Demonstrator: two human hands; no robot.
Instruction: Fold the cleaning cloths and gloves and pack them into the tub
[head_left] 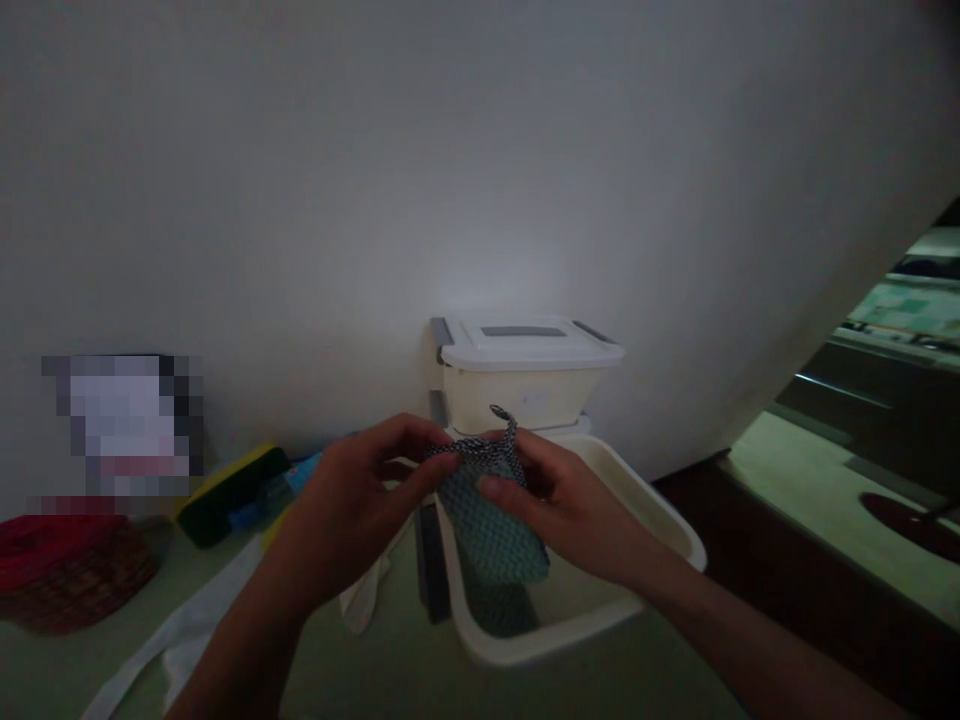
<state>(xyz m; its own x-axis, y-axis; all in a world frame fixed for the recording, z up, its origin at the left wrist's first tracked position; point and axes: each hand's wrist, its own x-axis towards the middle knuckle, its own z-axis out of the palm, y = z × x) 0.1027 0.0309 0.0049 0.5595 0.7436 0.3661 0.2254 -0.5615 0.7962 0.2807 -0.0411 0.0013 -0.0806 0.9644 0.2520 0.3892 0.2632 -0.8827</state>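
Observation:
My left hand point(360, 500) and my right hand point(562, 505) meet over a white open tub point(675, 530). Together they hold a small teal checked pouch point(491, 530) that hangs down between them. The fingers of both hands pinch its top edge, where a black-and-white cord point(491, 443) loops upward. The lower end of the pouch dangles above the tub's inside.
A white lidded box point(525, 375) stands against the wall behind the tub. At left lie a yellow-and-dark sponge point(232, 490), a red woven basket point(67, 570) and a white cloth strip point(187, 630). A dark floor and a green surface lie at right.

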